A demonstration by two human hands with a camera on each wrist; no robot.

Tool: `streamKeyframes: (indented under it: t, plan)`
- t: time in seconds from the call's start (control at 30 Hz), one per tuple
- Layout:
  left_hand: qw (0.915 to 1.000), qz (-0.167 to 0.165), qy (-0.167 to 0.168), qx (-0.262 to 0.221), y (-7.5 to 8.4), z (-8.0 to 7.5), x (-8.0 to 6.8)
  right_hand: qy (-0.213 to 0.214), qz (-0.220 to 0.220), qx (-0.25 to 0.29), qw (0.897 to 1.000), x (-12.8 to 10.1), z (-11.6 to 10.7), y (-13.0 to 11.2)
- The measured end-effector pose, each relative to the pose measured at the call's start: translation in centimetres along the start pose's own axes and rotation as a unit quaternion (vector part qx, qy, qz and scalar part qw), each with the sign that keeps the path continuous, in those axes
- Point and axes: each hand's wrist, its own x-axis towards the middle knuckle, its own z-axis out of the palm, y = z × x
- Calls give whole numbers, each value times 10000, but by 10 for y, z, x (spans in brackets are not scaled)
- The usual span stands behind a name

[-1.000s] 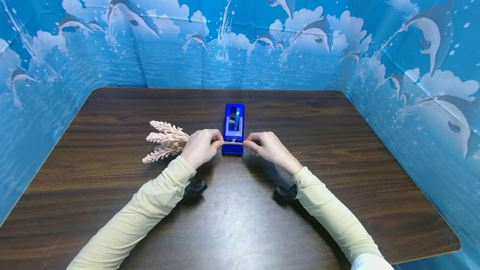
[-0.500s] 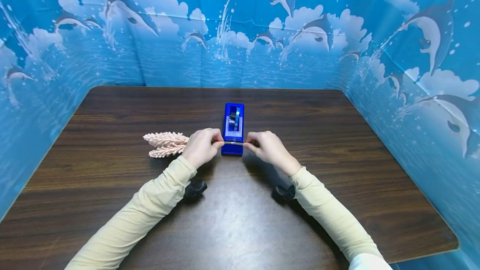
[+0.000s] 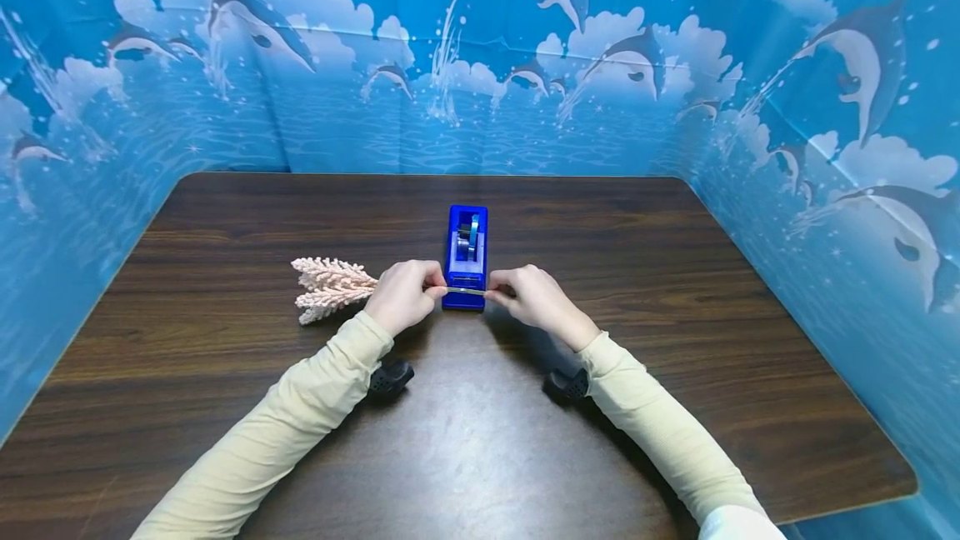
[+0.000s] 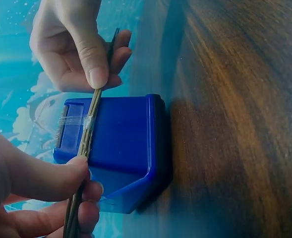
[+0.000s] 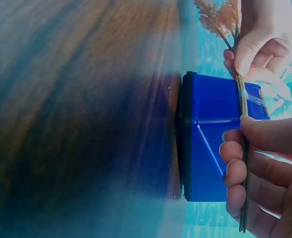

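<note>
Here the thin stems (image 4: 87, 136) of the pale pink sprig (image 3: 327, 287) lie straight across the front of the blue tape dispenser (image 3: 467, 257), level with its cutter, and a strip of clear tape (image 4: 76, 120) already runs from the serrated edge onto them. You hold the stems crosswise like that, it seems, so the tape can meet the whole bundle at once and bind it.

Your left hand (image 3: 403, 294) pinches the stems just left of the dispenser, thumb pressed on top and the other fingers curled under; the feathery heads stick out past your knuckles, close over the table (image 3: 675, 290). Your right hand (image 3: 530, 297) pinches the bare end just right of the dispenser, again thumb against curled fingers, and the stem tips poke out beyond your palm in the right wrist view. The two grips, one on each side, keep the bundle taut and flat on the cutter.

Both wrists sit low near the wood, forearms angling inward in cream sleeves (image 3: 300, 415). The dispenser stands at the table's middle, and a blue dolphin-print backdrop (image 3: 480, 65) surrounds the table.
</note>
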Motion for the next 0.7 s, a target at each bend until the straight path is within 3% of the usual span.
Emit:
streamKeyframes:
  t: [0.33, 0.5, 0.57, 0.7]
  plan:
    - [9991, -271, -300, -89, -4, 0, 0, -75, -30, -109, 9999, 0, 4, -3]
    - [9964, -237, -808, 27, -10, 7, -3, -465, -67, -287, 9985, -1, 11, -2]
    - [9957, -205, -909, 8, -11, 8, -4, -601, -56, -167, 9980, -2, 10, -1]
    - [9972, -155, -718, -160, -7, 3, -3, -590, 56, 370, 9976, -1, 2, 2]
